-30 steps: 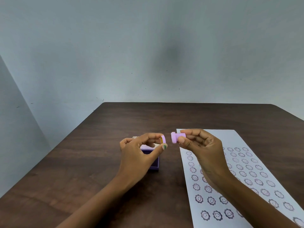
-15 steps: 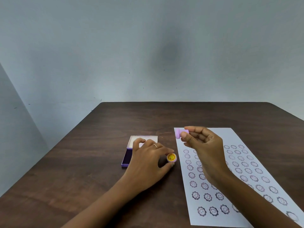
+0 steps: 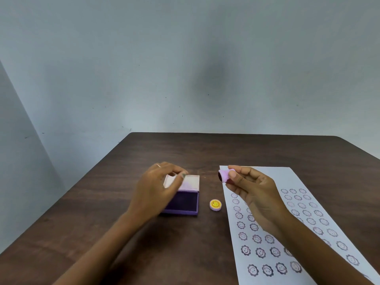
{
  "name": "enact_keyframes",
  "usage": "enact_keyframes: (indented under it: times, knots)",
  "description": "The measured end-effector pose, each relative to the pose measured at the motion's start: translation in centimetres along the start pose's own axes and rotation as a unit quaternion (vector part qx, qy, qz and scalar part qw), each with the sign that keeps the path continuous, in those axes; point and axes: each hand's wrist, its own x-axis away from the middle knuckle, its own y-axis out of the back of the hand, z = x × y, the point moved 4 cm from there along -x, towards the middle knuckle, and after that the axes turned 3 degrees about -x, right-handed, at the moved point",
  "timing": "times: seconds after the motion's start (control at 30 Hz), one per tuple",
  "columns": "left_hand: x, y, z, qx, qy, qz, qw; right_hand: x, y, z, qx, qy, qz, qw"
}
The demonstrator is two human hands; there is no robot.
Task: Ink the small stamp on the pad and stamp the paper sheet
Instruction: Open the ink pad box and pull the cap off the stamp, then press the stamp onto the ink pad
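Observation:
My right hand point(image 3: 253, 192) pinches a small pink stamp point(image 3: 224, 175) above the left edge of the paper sheet point(image 3: 273, 177), its dark inked face turned left. The white sheet lies on the right of the table and carries several rows of purple flower-face prints. My left hand point(image 3: 156, 188) rests on the raised lid point(image 3: 191, 183) of the purple ink pad point(image 3: 185, 201), fingertips on the lid's top edge; the dark pad surface is exposed. The stamp's cap point(image 3: 215, 205), pink with a yellow smiley top, lies on the table between the pad and the sheet.
A dark brown wooden table point(image 3: 205, 149) stands against a pale grey wall. Bare tabletop shows behind the pad and the sheet, and at the front left.
My left hand set the cap down on the table, then moved left to the ink pad and lifted its lid open. My right hand still holds the stamp, barely moved.

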Motion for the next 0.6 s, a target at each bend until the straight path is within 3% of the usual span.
enact_keyframes:
  times: [0.2,0.33,0.5,0.6]
  knots:
    - [2.0,1.6,5.7,0.069,0.123,0.156,0.978,-0.2,-0.4,-0.4,-0.149,-0.101,0.050,0.982]
    - [2.7,1.7,6.6,0.098,0.166,0.192,0.962,-0.1,-0.6,-0.7,-0.184,-0.141,0.066,0.971]
    - [2.7,0.6,7.0,0.079,0.144,0.242,0.956,-0.3,-0.4,-1.2,-0.198,-0.156,0.073,0.965]
    - [2.8,0.9,7.3,0.096,0.146,0.253,0.952,-0.3,-0.4,-1.2,-0.149,-0.130,0.076,0.977]
